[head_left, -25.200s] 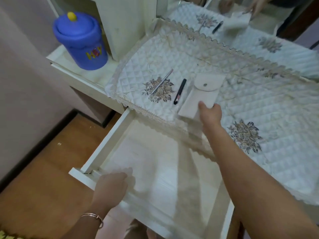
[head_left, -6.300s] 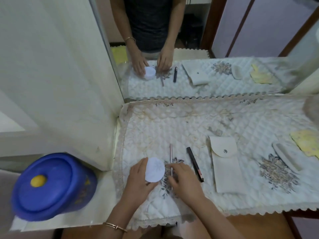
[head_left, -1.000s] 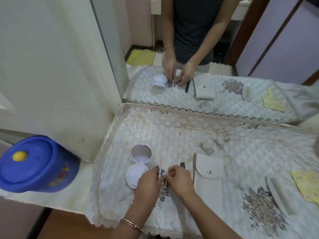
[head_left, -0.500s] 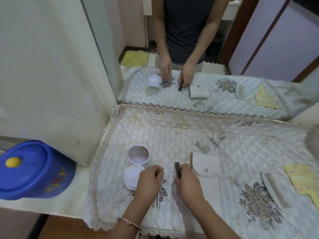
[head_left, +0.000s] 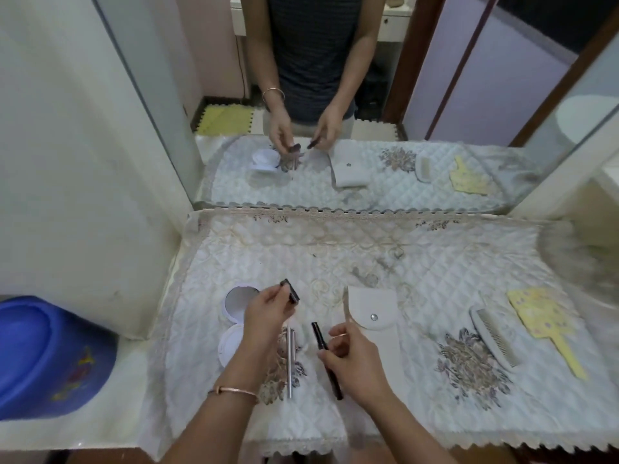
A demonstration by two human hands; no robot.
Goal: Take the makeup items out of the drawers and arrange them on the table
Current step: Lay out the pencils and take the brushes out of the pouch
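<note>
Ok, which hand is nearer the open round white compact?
Left. The left hand overlaps the open round white compact; the right hand sits further right, beside the white snap pouch.

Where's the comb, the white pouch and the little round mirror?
comb (head_left: 495, 336), head view, its middle.
white pouch (head_left: 371, 301), head view, its flap.
round compact mirror (head_left: 239, 301), head view, its glass.

A white quilted cloth (head_left: 435, 262) with a lace border covers the table (head_left: 110, 426). A mirror (head_left: 435, 185) stands along the far edge and reflects a purple wall (head_left: 485, 78), a brown door frame (head_left: 412, 61) and a yellow floor mat (head_left: 224, 120). At the left edge a white panel (head_left: 83, 162) rises, with a blue bin (head_left: 43, 356) beside it.
</note>
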